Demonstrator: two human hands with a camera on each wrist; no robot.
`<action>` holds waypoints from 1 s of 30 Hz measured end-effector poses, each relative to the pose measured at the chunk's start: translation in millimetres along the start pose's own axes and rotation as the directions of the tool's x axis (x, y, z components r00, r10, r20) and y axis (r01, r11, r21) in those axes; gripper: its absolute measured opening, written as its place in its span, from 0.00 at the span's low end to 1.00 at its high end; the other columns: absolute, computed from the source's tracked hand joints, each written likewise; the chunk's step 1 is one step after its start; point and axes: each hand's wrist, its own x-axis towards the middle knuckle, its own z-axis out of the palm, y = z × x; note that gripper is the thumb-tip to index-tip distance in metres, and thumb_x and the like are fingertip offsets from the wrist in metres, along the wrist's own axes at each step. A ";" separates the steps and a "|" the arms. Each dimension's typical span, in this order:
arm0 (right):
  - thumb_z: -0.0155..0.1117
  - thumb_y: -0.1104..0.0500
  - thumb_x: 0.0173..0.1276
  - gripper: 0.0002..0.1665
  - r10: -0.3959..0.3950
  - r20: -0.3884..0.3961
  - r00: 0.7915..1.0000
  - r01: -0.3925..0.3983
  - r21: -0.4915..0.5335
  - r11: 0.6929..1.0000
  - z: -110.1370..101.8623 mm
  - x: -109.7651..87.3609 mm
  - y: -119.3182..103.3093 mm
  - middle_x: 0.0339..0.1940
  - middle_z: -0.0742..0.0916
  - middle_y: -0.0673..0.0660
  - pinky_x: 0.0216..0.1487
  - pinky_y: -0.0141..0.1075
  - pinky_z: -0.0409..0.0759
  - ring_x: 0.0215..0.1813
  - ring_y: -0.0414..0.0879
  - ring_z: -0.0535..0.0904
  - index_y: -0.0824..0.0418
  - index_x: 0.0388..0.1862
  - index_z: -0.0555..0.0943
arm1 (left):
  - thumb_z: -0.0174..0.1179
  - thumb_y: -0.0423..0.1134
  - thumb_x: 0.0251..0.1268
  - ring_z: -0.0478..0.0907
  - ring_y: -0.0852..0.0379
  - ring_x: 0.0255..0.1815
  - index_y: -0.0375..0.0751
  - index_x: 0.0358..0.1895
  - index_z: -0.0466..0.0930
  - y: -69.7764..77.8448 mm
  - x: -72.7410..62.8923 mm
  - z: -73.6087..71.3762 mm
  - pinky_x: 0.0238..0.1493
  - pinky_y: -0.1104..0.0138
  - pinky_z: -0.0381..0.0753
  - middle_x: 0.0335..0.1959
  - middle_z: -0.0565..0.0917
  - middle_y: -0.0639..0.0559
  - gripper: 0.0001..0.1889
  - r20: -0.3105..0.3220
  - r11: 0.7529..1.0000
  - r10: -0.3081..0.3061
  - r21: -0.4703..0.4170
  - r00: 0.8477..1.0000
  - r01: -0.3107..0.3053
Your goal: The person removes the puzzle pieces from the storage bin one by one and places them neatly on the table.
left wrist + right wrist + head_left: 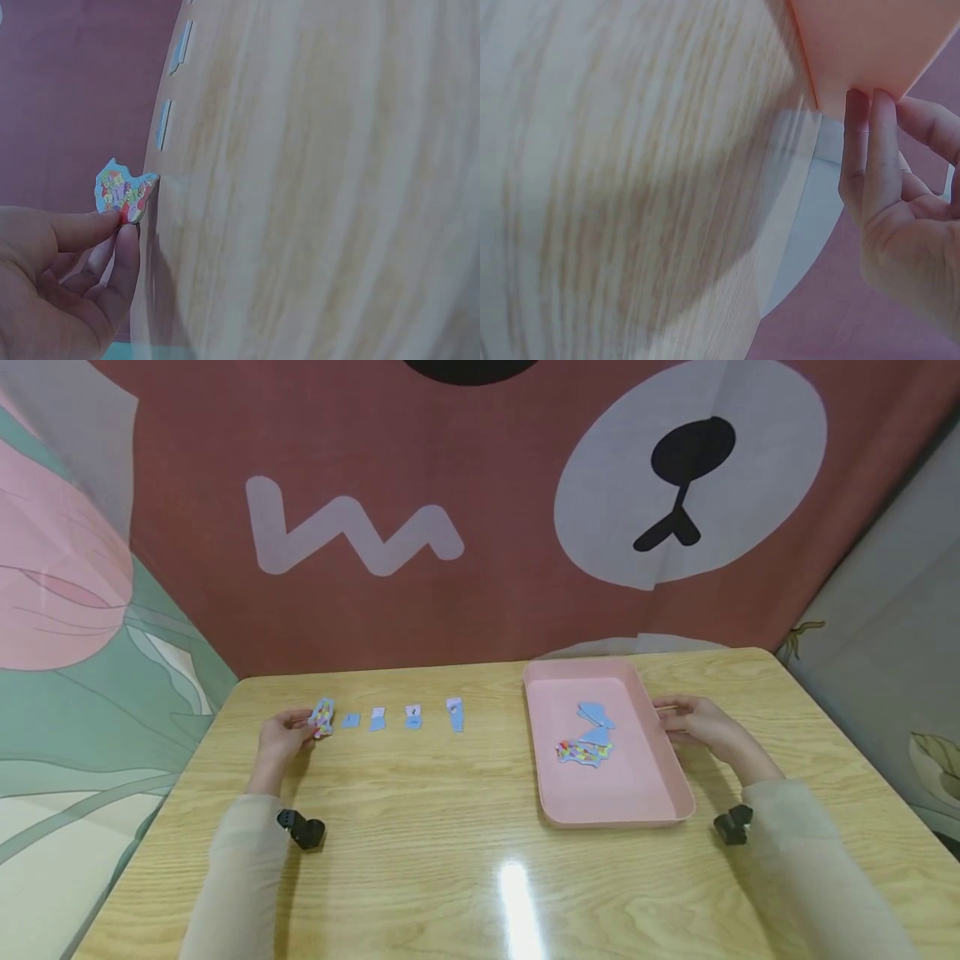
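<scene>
Red backdrop (pixel 480 602) behind wooden table (pixel 405 843). Pink tray (pixel 615 797) on table's right half. Right hand (pixel 697 722), fingers extended, touching tray's outer right side. Left hand (pixel 282 743) pinching colourful piece (pixel 322 717) at table's far left. In tray: blue pieces (pixel 597 737), patterned pieces (pixel 585 753). Smallest: four bits (pixel 377 724), partly blue, in row between left hand and tray.

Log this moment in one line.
left hand: pinches patterned piece | right hand: touches tray | tray: loose pieces | table: piece row
</scene>
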 end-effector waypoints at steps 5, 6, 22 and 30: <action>0.52 0.63 0.72 0.36 -0.010 0.003 1.000 0.010 0.006 1.000 -0.6 0.5 0.9 0.70 0.62 0.80 0.48 0.26 0.82 0.41 0.23 0.77 0.79 0.70 0.52 | 0.51 0.26 0.67 0.72 0.75 0.24 0.20 0.62 0.66 -5.6 3.9 1.2 0.28 0.81 0.79 0.31 0.78 0.57 0.21 -0.013 1.000 0.010 0.018 1.000 -0.010; 0.52 0.63 0.72 0.36 -0.012 0.003 1.000 0.012 0.010 1.000 -0.6 0.6 1.0 0.69 0.62 0.80 0.48 0.26 0.82 0.41 0.23 0.77 0.79 0.70 0.52 | 0.51 0.26 0.67 0.72 0.75 0.24 0.20 0.62 0.66 -6.6 4.2 1.3 0.28 0.81 0.79 0.31 0.78 0.56 0.21 -0.014 1.000 0.009 0.022 1.000 -0.008; 0.52 0.64 0.71 0.35 -0.014 -0.003 1.000 0.014 -0.010 1.000 -0.9 1.3 1.5 0.68 0.65 0.79 0.48 0.26 0.82 0.41 0.23 0.77 0.79 0.70 0.52 | 0.55 0.29 0.66 0.67 0.77 0.24 0.21 0.57 0.72 -5.0 0.1 6.2 0.26 0.83 0.74 0.51 0.78 0.26 0.19 -0.094 0.986 0.075 0.154 0.993 -0.060; 0.51 0.63 0.72 0.35 -0.003 0.003 1.000 0.003 0.004 1.000 0.0 0.9 0.8 0.69 0.62 0.79 0.48 0.25 0.82 0.41 0.23 0.76 0.78 0.71 0.51 | 0.56 0.31 0.66 0.67 0.77 0.24 0.22 0.55 0.74 -3.1 -4.9 6.5 0.24 0.83 0.69 0.51 0.79 0.26 0.18 -0.123 0.974 0.104 0.212 0.987 -0.076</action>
